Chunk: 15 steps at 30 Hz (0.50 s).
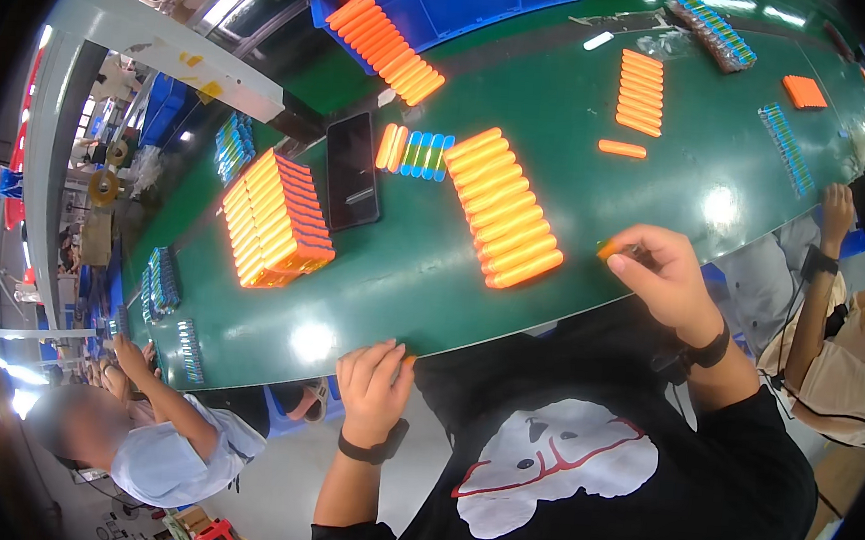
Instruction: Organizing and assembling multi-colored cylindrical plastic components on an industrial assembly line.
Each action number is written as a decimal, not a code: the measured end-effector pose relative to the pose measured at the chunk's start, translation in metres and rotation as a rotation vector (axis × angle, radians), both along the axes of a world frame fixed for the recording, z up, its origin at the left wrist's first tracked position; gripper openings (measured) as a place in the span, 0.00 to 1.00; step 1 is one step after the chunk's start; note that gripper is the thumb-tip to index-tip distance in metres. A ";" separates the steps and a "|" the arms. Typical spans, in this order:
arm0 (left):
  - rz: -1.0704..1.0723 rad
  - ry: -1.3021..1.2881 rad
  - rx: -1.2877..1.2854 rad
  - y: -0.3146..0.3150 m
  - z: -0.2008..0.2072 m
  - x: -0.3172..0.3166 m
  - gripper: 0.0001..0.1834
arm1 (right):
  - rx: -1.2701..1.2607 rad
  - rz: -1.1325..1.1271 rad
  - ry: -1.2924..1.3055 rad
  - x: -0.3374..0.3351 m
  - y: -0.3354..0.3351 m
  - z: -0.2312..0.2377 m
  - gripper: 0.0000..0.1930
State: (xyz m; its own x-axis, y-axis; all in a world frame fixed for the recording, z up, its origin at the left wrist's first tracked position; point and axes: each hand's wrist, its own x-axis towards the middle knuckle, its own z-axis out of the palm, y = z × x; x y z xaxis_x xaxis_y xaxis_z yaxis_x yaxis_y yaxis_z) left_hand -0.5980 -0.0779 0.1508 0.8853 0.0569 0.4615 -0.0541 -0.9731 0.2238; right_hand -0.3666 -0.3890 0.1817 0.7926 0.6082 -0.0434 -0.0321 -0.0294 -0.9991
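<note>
My right hand (667, 286) is closed in a pinch over the table's near edge, with a small orange-tipped piece (606, 250) at its fingertips. My left hand (374, 386) is curled at the table edge, and a sliver of orange (408, 363) shows by its fingers; most of what it holds is hidden. Between and beyond my hands lies a row of bright orange stick-shaped pieces (505, 210), side by side. Farther left, a short row of blue-and-green sticks (427, 155) adjoins a few orange ones (392, 148).
A stacked block of orange sticks (273, 221) stands left, beside a black phone (352, 169). A blue bin (471, 12) sits at the back, with an orange row (386, 46) leaning from it. More orange sticks (640, 94) lie farther right. People sit at both sides of the green table (403, 258).
</note>
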 end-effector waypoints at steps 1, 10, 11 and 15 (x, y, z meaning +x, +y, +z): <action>0.000 0.010 -0.013 -0.001 -0.002 -0.001 0.16 | -0.003 -0.002 0.002 -0.002 -0.001 -0.004 0.05; -0.034 0.017 -0.005 0.000 -0.012 -0.008 0.19 | -0.008 -0.090 -0.025 -0.010 -0.010 -0.022 0.06; -0.037 0.030 0.023 -0.001 -0.012 -0.009 0.19 | 0.013 -0.097 -0.030 -0.010 -0.010 -0.022 0.05; -0.036 0.060 0.062 0.000 -0.008 -0.015 0.23 | 0.059 -0.091 -0.013 -0.010 -0.009 -0.025 0.06</action>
